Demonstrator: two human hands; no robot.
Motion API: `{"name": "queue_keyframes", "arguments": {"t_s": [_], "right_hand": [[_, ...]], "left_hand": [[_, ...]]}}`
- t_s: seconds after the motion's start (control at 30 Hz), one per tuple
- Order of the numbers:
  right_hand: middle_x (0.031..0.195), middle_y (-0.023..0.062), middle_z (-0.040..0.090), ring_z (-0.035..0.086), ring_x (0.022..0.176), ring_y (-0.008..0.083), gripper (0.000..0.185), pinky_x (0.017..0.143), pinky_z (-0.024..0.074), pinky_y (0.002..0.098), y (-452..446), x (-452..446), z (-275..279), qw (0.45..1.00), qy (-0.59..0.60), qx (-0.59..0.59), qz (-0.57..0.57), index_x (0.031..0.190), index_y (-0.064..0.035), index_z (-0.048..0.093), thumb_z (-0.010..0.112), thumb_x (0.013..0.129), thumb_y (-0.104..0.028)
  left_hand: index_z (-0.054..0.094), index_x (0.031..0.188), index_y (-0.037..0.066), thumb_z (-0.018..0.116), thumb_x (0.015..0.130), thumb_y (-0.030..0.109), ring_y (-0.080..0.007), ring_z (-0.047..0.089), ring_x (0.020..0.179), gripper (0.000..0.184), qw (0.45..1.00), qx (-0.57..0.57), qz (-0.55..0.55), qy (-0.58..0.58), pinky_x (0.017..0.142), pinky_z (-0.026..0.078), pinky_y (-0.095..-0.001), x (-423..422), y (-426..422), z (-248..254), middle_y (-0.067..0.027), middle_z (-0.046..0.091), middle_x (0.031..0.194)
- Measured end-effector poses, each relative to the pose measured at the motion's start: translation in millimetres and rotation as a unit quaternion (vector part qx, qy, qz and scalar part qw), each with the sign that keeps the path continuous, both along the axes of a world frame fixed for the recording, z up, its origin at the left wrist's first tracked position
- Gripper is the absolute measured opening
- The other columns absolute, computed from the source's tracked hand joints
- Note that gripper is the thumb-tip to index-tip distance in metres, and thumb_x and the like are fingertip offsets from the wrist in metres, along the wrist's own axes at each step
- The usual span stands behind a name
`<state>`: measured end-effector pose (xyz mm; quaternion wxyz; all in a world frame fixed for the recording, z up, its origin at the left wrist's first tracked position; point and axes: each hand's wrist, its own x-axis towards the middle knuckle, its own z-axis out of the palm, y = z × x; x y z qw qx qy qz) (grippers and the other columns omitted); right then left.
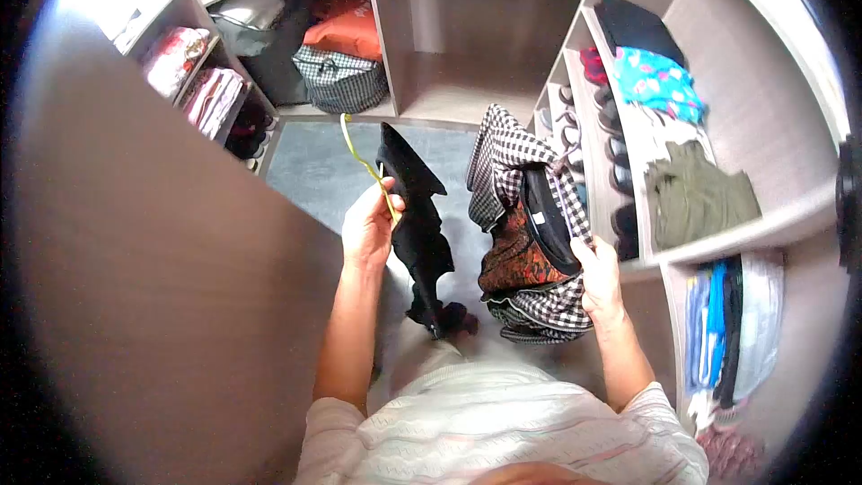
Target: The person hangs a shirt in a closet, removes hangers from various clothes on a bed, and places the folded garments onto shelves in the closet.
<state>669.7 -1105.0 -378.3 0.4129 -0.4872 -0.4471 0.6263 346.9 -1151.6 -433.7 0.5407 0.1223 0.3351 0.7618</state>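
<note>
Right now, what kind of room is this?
Probably a walk-in closet or dressing room: there are folded clothes on shelves, rows of shoes, and a checked garment in the right hand.

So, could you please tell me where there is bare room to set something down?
The back-centre compartment looks bare, between the checked bag and the right-hand shelving. Bare floor shows between the left hand and the brown panel. Toward the right hand it is crowded by the black garment and gingham garment, and on that shelving by the blue cloth and olive garment.
</note>
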Motion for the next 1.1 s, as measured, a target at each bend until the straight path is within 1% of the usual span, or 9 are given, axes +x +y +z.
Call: {"name": "queue_keyframes", "arguments": {"t_s": [0.2, 0.33, 0.47, 0.57, 0.63, 0.67, 0.8, 0.9, 1.1], "right_hand": [[0.083, 0.0013, 0.059, 0.051, 0.073, 0.008, 0.017, 0.069, 0.0412, 0.0221, 91, -50, 27, 0.999, -0.008, 0.014, -0.045, 0.095, 0.0034, 0.057, 0.053, 0.084, -0.009], [0.088, 0.003, 0.061, 0.054, 0.077, 0.0092, 0.017, 0.073, 0.0418, 0.0232, 140, -57, 25, 0.994, -0.007, 0.037, -0.105, 0.098, 0.0013, 0.057, 0.055, 0.084, -0.01], [0.097, 0.0061, 0.061, 0.057, 0.082, 0.0117, 0.02, 0.074, 0.0451, 0.0254, 191, -52, 11, 0.995, 0.017, 0.039, -0.092, 0.101, 0.0034, 0.055, 0.054, 0.085, -0.008], [0.094, 0.0039, 0.06, 0.054, 0.082, 0.0107, 0.021, 0.077, 0.0417, 0.0248, 229, -60, 6, 0.995, 0.003, 0.033, -0.099, 0.101, 0.0034, 0.055, 0.054, 0.085, -0.009], [0.092, 0.0027, 0.059, 0.052, 0.082, 0.0096, 0.021, 0.077, 0.04, 0.0241, 256, -65, -1, 0.996, 0.018, 0.014, -0.089, 0.1, 0.0029, 0.056, 0.055, 0.084, -0.011], [0.09, 0.0018, 0.059, 0.051, 0.081, 0.0087, 0.021, 0.075, 0.0397, 0.0237, 271, -69, -16, 0.995, -0.024, 0.018, -0.091, 0.099, 0.0023, 0.056, 0.056, 0.084, -0.012], [0.087, -0.0004, 0.057, 0.048, 0.077, 0.0074, 0.019, 0.072, 0.0383, 0.0236, 316, -72, -17, 0.998, -0.017, -0.002, -0.058, 0.097, 0.0011, 0.056, 0.056, 0.085, -0.014], [0.092, 0.0026, 0.06, 0.053, 0.08, 0.009, 0.019, 0.076, 0.0408, 0.0236, 351, -68, -33, 0.998, -0.048, -0.002, -0.031, 0.098, 0.0008, 0.057, 0.055, 0.084, -0.012], [0.085, -0.0029, 0.055, 0.046, 0.077, 0.0071, 0.015, 0.071, 0.0364, 0.0247, 388, -88, -43, 0.995, -0.062, -0.007, -0.075, 0.094, -0.0021, 0.057, 0.057, 0.084, -0.013]], "left_hand": [[0.054, 0.1, 0.001, 0.048, 0.09, 0.019, -0.0125, 0.053, 0.056, 0.022, 0.997, 0.007, -0.065, 0.033, 0.049, 0.041, -0.0209, -47, 132, 37, -0.0068, 0.058, 0.068], [0.053, 0.1, 0.0, 0.044, 0.091, 0.018, -0.0118, 0.05, 0.053, 0.023, 0.993, -0.047, -0.077, 0.077, 0.047, 0.036, -0.0213, -59, 236, 39, -0.0055, 0.056, 0.065], [0.054, 0.1, 0.0, 0.043, 0.091, 0.019, -0.0116, 0.05, 0.053, 0.024, 0.988, -0.06, -0.077, 0.117, 0.048, 0.038, -0.0221, -83, 337, 30, -0.005, 0.056, 0.065], [0.057, 0.098, 0.001, 0.045, 0.09, 0.017, -0.0107, 0.05, 0.053, 0.022, 0.977, -0.101, -0.057, 0.181, 0.049, 0.039, -0.0219, -120, 407, 29, -0.0039, 0.056, 0.064], [0.057, 0.099, 0.001, 0.045, 0.089, 0.016, -0.01, 0.05, 0.053, 0.021, 0.982, -0.093, -0.082, 0.145, 0.05, 0.039, -0.0213, -145, 440, 31, -0.0029, 0.055, 0.063], [0.057, 0.098, 0.0, 0.045, 0.089, 0.014, -0.0095, 0.049, 0.054, 0.021, 0.981, -0.082, -0.061, 0.164, 0.051, 0.039, -0.0206, -164, 456, 22, -0.0023, 0.054, 0.063], [0.057, 0.096, -0.003, 0.047, 0.088, 0.013, -0.0091, 0.049, 0.054, 0.02, 0.968, -0.117, -0.036, 0.22, 0.051, 0.038, -0.0193, -195, 507, 30, -0.0026, 0.054, 0.063], [0.058, 0.096, -0.002, 0.048, 0.087, 0.014, -0.009, 0.048, 0.053, 0.021, 0.958, -0.133, -0.027, 0.253, 0.052, 0.038, -0.0195, -219, 544, 19, -0.0025, 0.053, 0.063], [0.06, 0.093, -0.001, 0.05, 0.086, 0.016, -0.0089, 0.047, 0.053, 0.021, 0.939, -0.149, -0.017, 0.309, 0.051, 0.036, -0.0198, -268, 609, 5, -0.0022, 0.054, 0.063]]}}
